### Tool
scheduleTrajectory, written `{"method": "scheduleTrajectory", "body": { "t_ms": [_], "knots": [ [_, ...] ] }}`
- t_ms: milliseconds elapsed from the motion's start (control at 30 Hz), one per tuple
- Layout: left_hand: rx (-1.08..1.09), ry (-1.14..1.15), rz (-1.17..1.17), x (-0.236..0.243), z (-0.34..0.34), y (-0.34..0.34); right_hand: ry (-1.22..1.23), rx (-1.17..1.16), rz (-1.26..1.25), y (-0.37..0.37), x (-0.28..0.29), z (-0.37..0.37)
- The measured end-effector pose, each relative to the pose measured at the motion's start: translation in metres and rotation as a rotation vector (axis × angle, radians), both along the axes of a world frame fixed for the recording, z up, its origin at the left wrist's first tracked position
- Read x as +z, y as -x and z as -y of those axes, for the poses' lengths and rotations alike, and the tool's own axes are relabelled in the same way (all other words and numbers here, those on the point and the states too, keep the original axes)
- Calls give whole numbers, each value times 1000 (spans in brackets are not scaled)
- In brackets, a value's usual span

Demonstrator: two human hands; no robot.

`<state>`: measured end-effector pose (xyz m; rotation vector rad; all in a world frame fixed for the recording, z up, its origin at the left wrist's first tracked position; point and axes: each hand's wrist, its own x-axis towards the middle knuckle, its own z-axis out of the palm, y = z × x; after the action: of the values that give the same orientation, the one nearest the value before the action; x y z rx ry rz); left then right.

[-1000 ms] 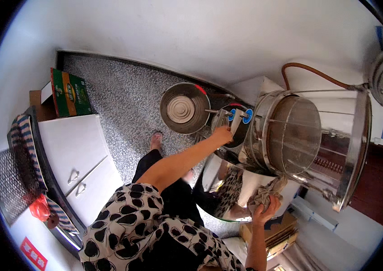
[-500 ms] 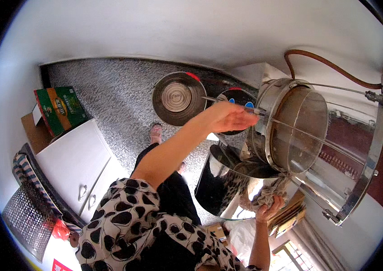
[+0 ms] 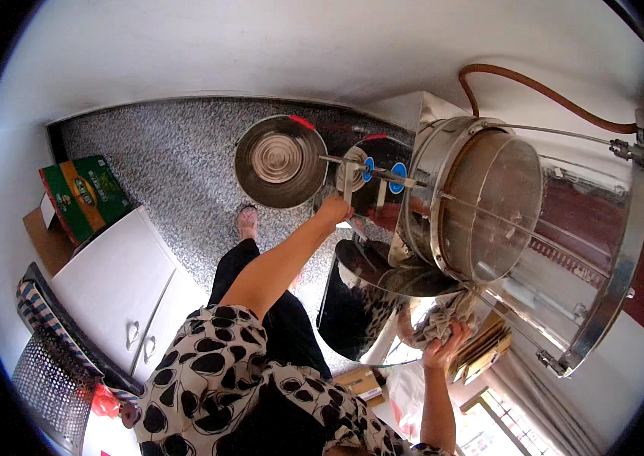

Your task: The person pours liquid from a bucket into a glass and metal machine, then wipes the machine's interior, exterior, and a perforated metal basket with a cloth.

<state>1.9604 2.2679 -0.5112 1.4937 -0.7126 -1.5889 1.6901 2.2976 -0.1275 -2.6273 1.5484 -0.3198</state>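
Note:
My left hand (image 3: 335, 210) is closed around the lower end of a pale metal lever (image 3: 349, 181). The lever joins a thin metal pipe (image 3: 411, 182) that sticks out from a round steel vessel (image 3: 489, 209) with a clear front. Two blue discs (image 3: 368, 169) sit along that pipe. My right hand (image 3: 447, 348) grips a crumpled grey-beige cloth (image 3: 439, 319) against the outer wall of a shiny steel drum (image 3: 367, 319). The drum stands below the vessel, and its inside is partly hidden.
A wide metal basin (image 3: 246, 175) rests on the speckled floor, with a second dark basin (image 3: 379, 205) beside it under the pipe. A brown hose (image 3: 534, 74) loops behind the vessel. White cabinet (image 3: 117, 289), green box (image 3: 88, 194) and perforated chair (image 3: 52, 380) stand to the left.
My left hand has come back toward me and down from the pipe near the vessel, and it now holds the lever. The right hand keeps the cloth on the drum. The view has shifted slightly.

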Motion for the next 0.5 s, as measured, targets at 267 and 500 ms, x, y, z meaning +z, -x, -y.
{"method": "scheduleTrajectory", "body": {
  "t_ms": [267,500],
  "knots": [
    [647,-532,-1105,173,50,-74,24,-23,3,5,-4,-4],
    [212,-294,-927,156,58,-120,12,-11,36,1,-5,-1]
  ]
}}
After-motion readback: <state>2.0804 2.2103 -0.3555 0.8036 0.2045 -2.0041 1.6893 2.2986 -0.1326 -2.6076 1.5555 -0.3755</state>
